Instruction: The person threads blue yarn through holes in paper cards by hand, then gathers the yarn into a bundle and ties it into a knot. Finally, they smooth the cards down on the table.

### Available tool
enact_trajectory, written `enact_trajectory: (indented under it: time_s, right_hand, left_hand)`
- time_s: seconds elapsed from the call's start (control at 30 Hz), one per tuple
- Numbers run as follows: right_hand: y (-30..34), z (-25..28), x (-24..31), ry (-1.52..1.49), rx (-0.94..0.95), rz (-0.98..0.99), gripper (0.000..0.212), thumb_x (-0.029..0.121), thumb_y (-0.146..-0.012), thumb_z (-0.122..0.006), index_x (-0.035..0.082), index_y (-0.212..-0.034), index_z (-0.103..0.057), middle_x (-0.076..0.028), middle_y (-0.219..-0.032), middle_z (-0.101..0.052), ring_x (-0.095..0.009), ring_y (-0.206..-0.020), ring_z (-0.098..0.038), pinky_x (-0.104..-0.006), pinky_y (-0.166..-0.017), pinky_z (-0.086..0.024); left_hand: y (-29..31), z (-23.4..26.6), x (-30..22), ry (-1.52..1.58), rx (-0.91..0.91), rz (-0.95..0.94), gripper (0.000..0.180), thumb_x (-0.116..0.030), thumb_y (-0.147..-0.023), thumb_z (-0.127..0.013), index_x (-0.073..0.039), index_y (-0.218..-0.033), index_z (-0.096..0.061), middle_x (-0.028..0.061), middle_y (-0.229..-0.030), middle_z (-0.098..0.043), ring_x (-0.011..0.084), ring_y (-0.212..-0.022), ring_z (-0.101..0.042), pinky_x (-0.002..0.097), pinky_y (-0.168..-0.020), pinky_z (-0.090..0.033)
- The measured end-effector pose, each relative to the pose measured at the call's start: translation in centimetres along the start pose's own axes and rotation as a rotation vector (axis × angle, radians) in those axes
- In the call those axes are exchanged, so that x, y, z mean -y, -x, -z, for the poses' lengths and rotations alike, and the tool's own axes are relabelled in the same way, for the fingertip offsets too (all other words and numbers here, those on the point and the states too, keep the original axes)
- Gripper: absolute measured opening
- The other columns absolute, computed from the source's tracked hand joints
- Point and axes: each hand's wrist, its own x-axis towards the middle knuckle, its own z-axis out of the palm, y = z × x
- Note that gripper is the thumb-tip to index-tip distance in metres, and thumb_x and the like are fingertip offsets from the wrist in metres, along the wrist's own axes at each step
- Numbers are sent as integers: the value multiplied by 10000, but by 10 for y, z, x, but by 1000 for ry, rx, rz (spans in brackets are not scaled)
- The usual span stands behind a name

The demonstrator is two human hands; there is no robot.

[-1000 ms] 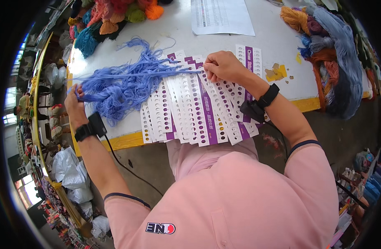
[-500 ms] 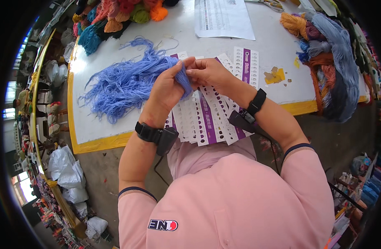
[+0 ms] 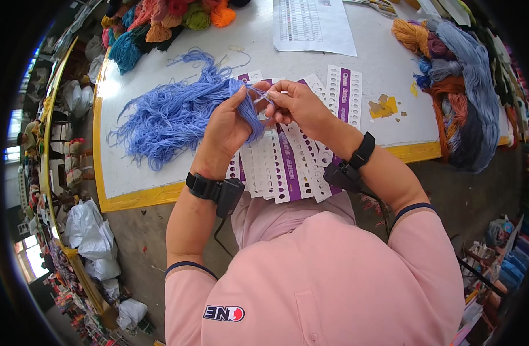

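A large loose bundle of blue thread (image 3: 166,118) lies across the left middle of the table. Its right end is gathered in my left hand (image 3: 229,122), whose fingers close round the looped strands. Close beside it, my right hand (image 3: 299,105) pinches a few strands drawn out from the bundle, which stretch between the two hands. Under both hands is a fanned stack of white cards with purple strips and rows of punched holes (image 3: 287,164). The cards reach over the table's near edge.
White table (image 3: 143,184) with yellow edging. Coloured yarn skeins (image 3: 178,16) are heaped at the far left; more hang over the right side (image 3: 469,75). A printed sheet (image 3: 313,29) and scissors (image 3: 381,7) lie at the back. Yellow scraps (image 3: 384,106) sit right of the cards.
My right hand has moved slightly right, away from the left, and strands now show pulled between them. My left hand still holds the bundle in nearly the same place.
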Motion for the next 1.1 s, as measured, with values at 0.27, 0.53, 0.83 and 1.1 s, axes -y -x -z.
enact_trajectory:
  time_s: [0.27, 0.53, 0.83, 1.1]
  right_hand:
    - [-8, -7, -10, 83, -36, -13, 144, 179, -976, -540, 47, -1020, -578, -19, -849, -624, -62, -690, -574, -201, -611, -495]
    - [-4, -8, -14, 115, -27, 108, 135, 147, -922, -621, 13, -937, -633, -47, -860, -653, -63, -654, -564, -203, -592, -471]
    - [11, 26, 5, -185, 193, -10, 138, 139, -917, -607, 7, -950, -588, 21, -708, -528, -41, -571, -403, -169, -514, -320]
    - [40, 109, 65, -425, 200, 455, 260, 204, -992, -457, 9, -939, -621, -204, -1275, -565, -287, -1239, -506, -459, -1093, -367]
  left_hand:
    - [1, 1, 3, -28, -28, -9, 452, -300, -1014, -421, 38, -1313, -452, 148, -1120, -592, 234, -962, -607, 452, -852, -532]
    - [7, -4, -4, -301, -157, -116, 303, -117, -922, -614, 72, -1157, -587, 136, -1004, -650, 230, -932, -640, 370, -838, -538]
    - [22, 49, -56, 147, -35, -226, 127, -87, -951, -531, 36, -924, -549, 39, -746, -507, 94, -594, -443, 219, -554, -437]
    - [72, 173, -185, 153, -449, -682, 249, -72, -939, -494, 112, -1105, -508, 24, -693, -415, 79, -515, -276, 220, -461, -218]
